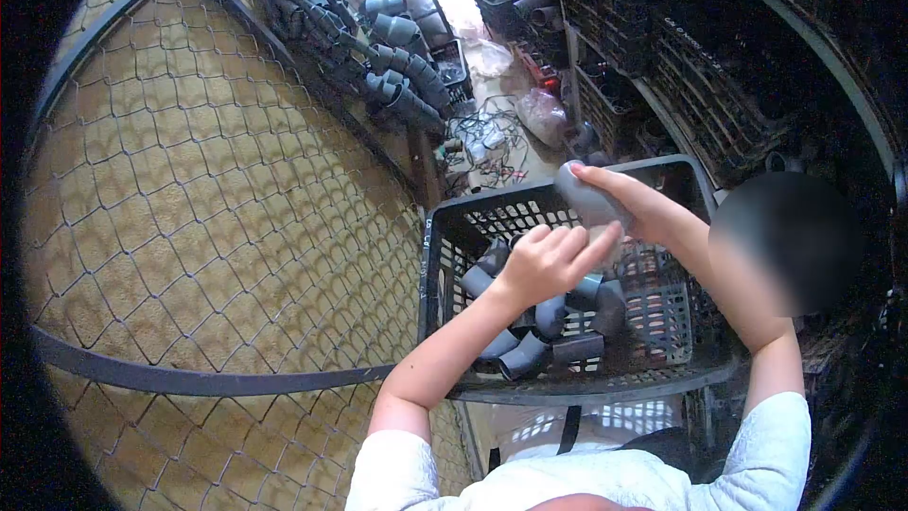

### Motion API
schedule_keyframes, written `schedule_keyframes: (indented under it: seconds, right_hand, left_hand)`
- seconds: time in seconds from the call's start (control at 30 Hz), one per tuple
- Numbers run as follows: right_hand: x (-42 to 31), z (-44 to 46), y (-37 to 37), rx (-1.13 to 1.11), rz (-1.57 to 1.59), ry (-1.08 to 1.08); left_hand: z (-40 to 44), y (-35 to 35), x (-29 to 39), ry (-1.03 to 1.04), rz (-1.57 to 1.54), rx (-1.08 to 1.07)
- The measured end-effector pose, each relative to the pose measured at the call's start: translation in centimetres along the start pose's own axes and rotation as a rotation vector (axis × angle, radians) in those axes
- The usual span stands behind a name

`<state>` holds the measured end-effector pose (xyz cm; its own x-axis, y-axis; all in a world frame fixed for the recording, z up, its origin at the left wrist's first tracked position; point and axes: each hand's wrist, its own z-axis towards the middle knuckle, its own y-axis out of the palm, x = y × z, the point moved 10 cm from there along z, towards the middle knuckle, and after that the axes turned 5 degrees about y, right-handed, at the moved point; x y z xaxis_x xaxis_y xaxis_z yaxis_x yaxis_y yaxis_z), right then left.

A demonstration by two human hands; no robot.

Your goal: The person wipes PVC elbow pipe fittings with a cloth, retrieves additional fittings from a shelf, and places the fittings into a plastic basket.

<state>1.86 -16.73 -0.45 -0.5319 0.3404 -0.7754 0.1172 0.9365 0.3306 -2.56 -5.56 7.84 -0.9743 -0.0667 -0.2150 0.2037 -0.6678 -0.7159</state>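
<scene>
My right hand [632, 206] is closed around a grey plastic pipe fitting [588, 197], its thumb lying along the upper end. The fitting is blurred and held above a black plastic crate [567, 396]. Close to its lower end is my left hand [547, 265], knuckles up and fingers curled, with the index finger stretched toward the fitting. Whether that finger touches it, and what the curled fingers hold, if anything, is hidden. Several grey pipe elbows lie in the crate below, among them one elbow [525, 357] near the front wall and another [550, 317] under my left hand.
A wire mesh fence [218, 208] with a metal frame runs along the left. Behind it, grey fittings [402, 66] are piled up. Shelves with black crates [705, 66] line the right side. Plastic bags [541, 118] and tangled cords [492, 137] lie on the floor beyond the crate.
</scene>
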Motion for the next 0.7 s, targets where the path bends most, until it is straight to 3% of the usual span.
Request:
schedule_keyframes:
  seconds: [0.03, 0.07, 0.1, 0.17, 0.2, 0.33, 0.43, 0.5, 0.63, 0.7]
  right_hand:
    - [0.7, 0.1, 0.1, 0.016, 0.002, 0.067]
    - [-0.2, 0.0, 0.1, 0.058, 0.012, -0.035]
    - [-1.3, -0.4, 0.1, 0.099, 0.025, -0.14]
    - [-1.4, -0.5, 0.0, 0.091, -0.01, -0.14]
    - [-1.0, 0.1, -0.3, 0.079, -0.025, -0.15]
    - [0.5, 2.2, -1.4, 0.114, -0.032, -0.152]
    - [0.8, 2.1, -2.0, 0.153, 0.007, -0.146]
    - [0.3, 1.7, -2.0, 0.147, 0.007, -0.169]
    - [0.4, 1.6, -2.2, 0.166, -0.015, -0.166]
    - [-0.2, 1.3, -2.5, 0.195, -0.029, -0.216]
  left_hand:
    - [0.1, -0.4, -0.3, -0.005, 0.025, 0.029]
    - [-0.3, -0.1, -1.6, -0.039, 0.056, 0.072]
    - [-0.9, -0.2, -3.7, -0.208, -0.062, 0.109]
    - [-1.5, -0.5, -5.9, -0.348, -0.098, 0.178]
    - [-1.5, 0.1, -5.4, -0.318, -0.046, 0.08]
    - [-0.6, 0.7, -0.7, -0.15, -0.118, 0.042]
    - [-0.4, 0.7, -3.0, -0.227, -0.064, 0.026]
    - [-0.9, 0.7, -5.9, -0.386, -0.043, 0.043]
    - [-1.5, 1.3, -4.2, -0.41, -0.158, 0.022]
    - [-0.9, 1.9, -2.2, -0.233, -0.179, -0.037]
